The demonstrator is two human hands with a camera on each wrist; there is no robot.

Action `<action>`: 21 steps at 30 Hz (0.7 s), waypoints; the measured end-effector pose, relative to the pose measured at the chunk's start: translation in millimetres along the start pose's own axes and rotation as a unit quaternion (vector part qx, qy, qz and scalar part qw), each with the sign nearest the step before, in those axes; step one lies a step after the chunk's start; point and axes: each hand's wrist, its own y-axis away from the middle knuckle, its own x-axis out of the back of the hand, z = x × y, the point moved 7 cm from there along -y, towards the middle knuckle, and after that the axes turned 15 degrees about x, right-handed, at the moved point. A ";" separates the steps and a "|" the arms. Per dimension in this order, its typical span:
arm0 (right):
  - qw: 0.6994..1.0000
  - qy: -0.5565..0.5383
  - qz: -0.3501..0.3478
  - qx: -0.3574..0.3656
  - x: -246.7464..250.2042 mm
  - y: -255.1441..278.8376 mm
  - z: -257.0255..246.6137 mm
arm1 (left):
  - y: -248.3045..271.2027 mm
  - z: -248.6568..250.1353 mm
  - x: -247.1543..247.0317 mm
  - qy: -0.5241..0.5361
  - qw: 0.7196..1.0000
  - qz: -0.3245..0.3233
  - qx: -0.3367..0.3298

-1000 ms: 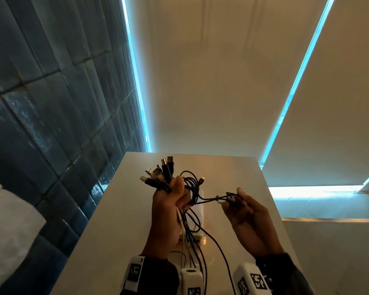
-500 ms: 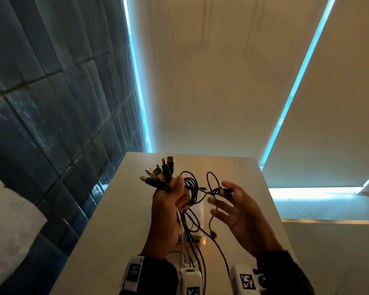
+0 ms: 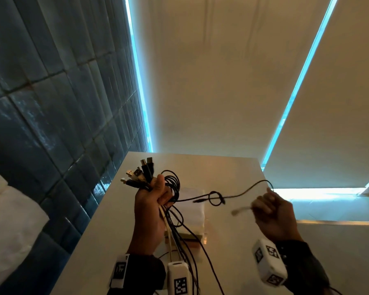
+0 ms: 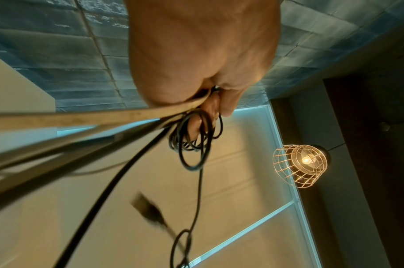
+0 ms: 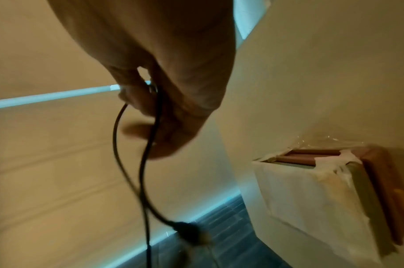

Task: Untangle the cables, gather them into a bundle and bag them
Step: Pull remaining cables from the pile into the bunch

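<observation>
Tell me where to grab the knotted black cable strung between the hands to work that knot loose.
Judging by the head view, pinch the knot's loop itself from above. The black cable hangs in the air between the left hand, which grips the bundle, and the right hand, so the loop stands open and reachable there.

A lit wire-cage lamp [image 4: 300,166] hangs beside blue wall tiles [image 3: 41,103] and pale blinds [image 3: 211,81].

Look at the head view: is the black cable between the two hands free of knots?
No: the black cable forms a knotted loop midway.
</observation>
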 end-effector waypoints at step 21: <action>0.802 0.575 0.160 0.018 215.4 -6.5 30.1 | -2.1 9.3 4.2 0.027 0.999 0.023 -0.010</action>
